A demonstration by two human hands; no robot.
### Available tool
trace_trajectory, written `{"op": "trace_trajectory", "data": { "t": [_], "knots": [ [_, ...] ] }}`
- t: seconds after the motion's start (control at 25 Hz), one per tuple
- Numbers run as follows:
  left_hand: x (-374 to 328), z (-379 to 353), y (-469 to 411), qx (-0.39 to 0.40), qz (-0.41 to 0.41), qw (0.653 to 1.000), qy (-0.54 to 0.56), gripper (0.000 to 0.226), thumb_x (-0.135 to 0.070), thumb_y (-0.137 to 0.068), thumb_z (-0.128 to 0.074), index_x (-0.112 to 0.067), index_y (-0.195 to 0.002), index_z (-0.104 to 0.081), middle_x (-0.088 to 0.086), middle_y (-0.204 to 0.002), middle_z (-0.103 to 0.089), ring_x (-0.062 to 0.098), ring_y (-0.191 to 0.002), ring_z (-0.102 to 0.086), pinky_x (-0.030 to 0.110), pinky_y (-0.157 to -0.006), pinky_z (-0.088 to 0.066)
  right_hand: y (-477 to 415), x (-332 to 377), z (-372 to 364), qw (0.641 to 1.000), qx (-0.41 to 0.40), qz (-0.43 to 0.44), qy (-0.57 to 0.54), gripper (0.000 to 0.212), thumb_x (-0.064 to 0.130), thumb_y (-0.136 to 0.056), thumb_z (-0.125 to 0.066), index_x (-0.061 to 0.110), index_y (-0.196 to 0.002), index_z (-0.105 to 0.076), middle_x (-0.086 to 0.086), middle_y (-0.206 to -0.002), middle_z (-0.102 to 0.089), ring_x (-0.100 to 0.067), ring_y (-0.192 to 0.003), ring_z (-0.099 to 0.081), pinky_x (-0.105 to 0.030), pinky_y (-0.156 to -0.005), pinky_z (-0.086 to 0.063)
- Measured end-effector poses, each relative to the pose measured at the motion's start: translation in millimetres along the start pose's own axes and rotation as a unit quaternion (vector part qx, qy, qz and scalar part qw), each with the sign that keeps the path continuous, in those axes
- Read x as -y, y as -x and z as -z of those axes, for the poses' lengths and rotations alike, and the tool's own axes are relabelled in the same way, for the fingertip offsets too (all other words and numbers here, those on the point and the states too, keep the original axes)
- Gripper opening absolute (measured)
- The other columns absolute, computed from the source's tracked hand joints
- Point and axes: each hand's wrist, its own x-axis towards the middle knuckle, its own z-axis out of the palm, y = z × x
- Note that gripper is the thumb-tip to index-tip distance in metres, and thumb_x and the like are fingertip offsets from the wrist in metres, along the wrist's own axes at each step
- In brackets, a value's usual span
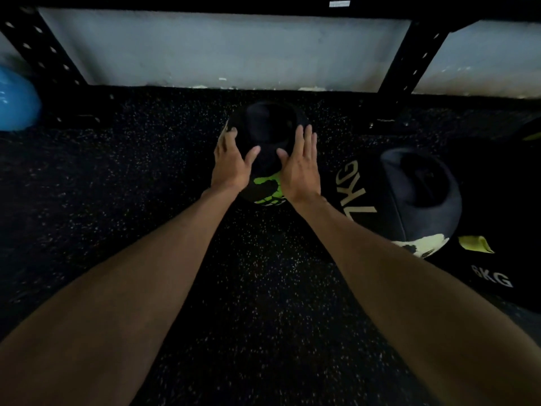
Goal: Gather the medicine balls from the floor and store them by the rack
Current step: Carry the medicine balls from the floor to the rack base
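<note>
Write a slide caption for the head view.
The left hand and right hand press a black medicine ball between them before the rack, beside a second ball.

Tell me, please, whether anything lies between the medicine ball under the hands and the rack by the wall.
Nothing visible does. The left hand and right hand rest on the medicine ball, and only speckled floor lies between it and the rack. The 7KG ball sits off to the right, the blue ball far left.

open floor (117,200) left, ball (409,200) right
</note>
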Motion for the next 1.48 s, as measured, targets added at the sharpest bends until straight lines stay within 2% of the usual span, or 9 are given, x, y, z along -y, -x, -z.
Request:
{"op": "trace_trajectory", "data": {
  "t": [0.12, 0.24, 0.36, 0.44, 0.52, 0.68, 0.88, 1.12, 1.48],
  "knots": [
    [-8.3, 6.7, -8.0, 0.02, 0.018, 1.0, -0.007, 0.067, -0.037, -0.1, -0.055, -0.008, -0.153, -0.027, 0.014, -0.159, -0.029, 0.031, -0.146, -0.029, 0.04, -0.117, -0.027, -7.1, 8.1, 10.6, 0.999, 0.032, -0.007, 0.019, 0.067, 0.035, -0.109, -0.029, 0.001, -0.157, 0.002, -0.018, -0.166, 0.008, -0.031, -0.154, 0.01, -0.041, -0.126, -0.002],
    [-15.0, 22.5, 1.5, 0.127, 0.068, 0.989, -0.046, 0.077, -0.034, -0.1, -0.058, -0.018, -0.16, -0.012, 0.012, -0.164, -0.022, 0.03, -0.148, -0.028, 0.037, -0.12, -0.025, -2.8, 13.1, 32.6, 0.989, 0.125, -0.048, 0.057, 0.068, 0.03, -0.108, -0.033, 0.007, -0.158, 0.007, -0.012, -0.166, 0.013, -0.031, -0.153, 0.013, -0.042, -0.126, 0.0],
    [-28.9, 76.0, 42.0, 0.163, 0.132, 0.972, -0.108, 0.061, -0.031, -0.101, -0.054, -0.028, -0.155, -0.028, 0.01, -0.151, -0.045, 0.032, -0.135, -0.047, 0.04, -0.109, -0.039, 22.3, 44.3, 69.0, 0.972, 0.186, -0.114, 0.084, 0.063, 0.027, -0.104, -0.04, 0.014, -0.159, -0.013, -0.015, -0.166, -0.008, -0.038, -0.153, -0.006, -0.051, -0.123, -0.013],
    [-45.8, 125.7, 79.5, 0.159, 0.16, 0.957, -0.185, 0.043, -0.033, -0.101, -0.051, -0.023, -0.143, -0.046, 0.011, -0.138, -0.056, 0.032, -0.123, -0.056, 0.042, -0.098, -0.047, 48.3, 85.5, 107.0, 0.966, 0.211, -0.109, 0.1, 0.049, 0.028, -0.103, -0.04, 0.009, -0.148, -0.035, -0.019, -0.151, -0.04, -0.04, -0.14, -0.034, -0.052, -0.113, -0.033],
    [-67.0, 174.9, 121.1, 0.202, 0.163, 0.934, -0.244, 0.036, -0.035, -0.102, -0.049, -0.02, -0.134, -0.054, 0.01, -0.129, -0.061, 0.03, -0.113, -0.061, 0.042, -0.093, -0.052, 81.4, 132.9, 145.7, 0.96, 0.243, -0.094, 0.101, 0.038, 0.03, -0.103, -0.04, 0.007, -0.133, -0.047, -0.021, -0.132, -0.055, -0.041, -0.122, -0.051, -0.048, -0.098, -0.046],
    [-128.1, 314.0, 235.6, 0.324, 0.167, 0.88, -0.303, 0.033, -0.036, -0.103, -0.046, -0.018, -0.129, -0.056, 0.009, -0.123, -0.063, 0.027, -0.107, -0.064, 0.044, -0.09, -0.055, 178.3, 259.6, 249.9, 0.917, 0.374, -0.082, 0.113, 0.034, 0.032, -0.104, -0.039, 0.007, -0.123, -0.054, -0.02, -0.122, -0.059, -0.04, -0.112, -0.058, -0.042, -0.086, -0.047],
    [-187.1, 491.1, 398.4, 0.413, 0.21, 0.852, -0.244, 0.035, -0.037, -0.104, -0.043, -0.016, -0.129, -0.056, 0.01, -0.122, -0.064, 0.028, -0.108, -0.064, 0.045, -0.093, -0.055, 322.8, 401.4, 371.1, 0.863, 0.481, -0.103, 0.117, 0.037, 0.034, -0.105, -0.039, 0.01, -0.131, -0.053, -0.017, -0.125, -0.061, -0.034, -0.11, -0.06, -0.04, -0.087, -0.049],
    [-186.3, 642.0, 579.0, 0.383, 0.251, 0.867, -0.198, 0.036, -0.038, -0.102, -0.046, -0.015, -0.125, -0.061, 0.014, -0.125, -0.065, 0.033, -0.115, -0.062, 0.043, -0.095, -0.051, 497.2, 528.8, 433.4, 0.854, 0.508, -0.07, 0.086, 0.038, 0.033, -0.104, -0.043, 0.006, -0.128, -0.056, -0.023, -0.127, -0.061, -0.04, -0.117, -0.059, -0.043, -0.093, -0.05],
    [-145.4, 756.7, 817.5, 0.263, 0.333, 0.894, -0.145, 0.035, -0.035, -0.101, -0.048, -0.014, -0.124, -0.064, 0.015, -0.124, -0.066, 0.034, -0.113, -0.063, 0.046, -0.095, -0.052, 719.4, 635.2, 437.0, 0.84, 0.522, 0.068, 0.13, 0.034, 0.032, -0.104, -0.043, 0.009, -0.122, -0.06, -0.019, -0.122, -0.064, -0.036, -0.112, -0.061, -0.039, -0.088, -0.049]
  ]
}}
